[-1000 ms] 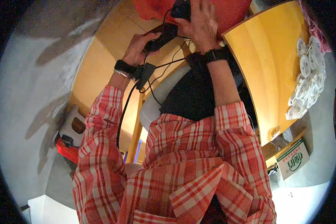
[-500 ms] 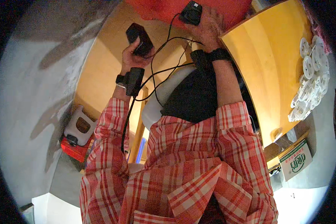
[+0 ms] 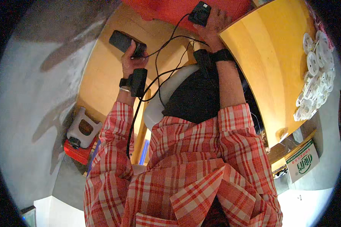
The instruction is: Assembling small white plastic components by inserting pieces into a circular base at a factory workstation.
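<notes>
In my left hand [image 3: 129, 62] is a black rectangular block [image 3: 121, 41], tilted, with my thumb on its near side and the other fingers mostly hidden. A small black boxy device [image 3: 199, 13] with a white square on top sits in my right hand [image 3: 213, 30], at the far edge of the view. Some of its fingers show behind it, dim against red. Thin black cables [image 3: 170, 39] run from the held things and loop between my arms. Strapped to my left wrist is a black box [image 3: 139, 82], and a similar black box [image 3: 203, 60] is at my right wrist.
A yellow wooden tabletop [image 3: 267, 49] lies on the right, with white plastic reels [image 3: 317, 72] clustered on it. Red material [image 3: 159, 11] spans the far side. On the left are a grey wall [image 3: 38, 68], a pale handled container [image 3: 81, 128] and a red box [image 3: 77, 152].
The black block in my left hand has swung from steep to a flatter slant, and its far end moved left. My right hand and its device have shifted slightly right.
</notes>
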Demonstrator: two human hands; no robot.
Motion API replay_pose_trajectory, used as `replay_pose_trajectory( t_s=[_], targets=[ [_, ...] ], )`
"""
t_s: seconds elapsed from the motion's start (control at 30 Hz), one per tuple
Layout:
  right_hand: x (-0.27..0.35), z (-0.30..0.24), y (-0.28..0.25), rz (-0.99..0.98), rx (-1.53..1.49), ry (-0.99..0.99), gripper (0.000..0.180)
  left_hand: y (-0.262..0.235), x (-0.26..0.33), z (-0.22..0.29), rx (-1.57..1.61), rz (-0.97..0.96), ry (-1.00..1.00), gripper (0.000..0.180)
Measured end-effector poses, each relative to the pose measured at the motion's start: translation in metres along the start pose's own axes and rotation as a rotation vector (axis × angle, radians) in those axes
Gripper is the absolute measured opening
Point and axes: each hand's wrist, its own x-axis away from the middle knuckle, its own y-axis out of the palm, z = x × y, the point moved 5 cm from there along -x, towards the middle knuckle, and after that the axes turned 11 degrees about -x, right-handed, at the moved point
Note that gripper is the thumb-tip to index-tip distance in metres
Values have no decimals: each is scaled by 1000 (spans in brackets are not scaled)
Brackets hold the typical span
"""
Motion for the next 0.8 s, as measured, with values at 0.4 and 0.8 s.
replay_pose_trajectory(
  t_s=[0.4, 0.8],
  targets=[
    [5, 1, -5, 111, -67, -46, 77, 39, 38, 15, 42, -22, 343, 33],
    [21, 22, 37, 410, -789, -168, 93, 22, 0, -3, -416, -146, -62, 24]
  ],
)
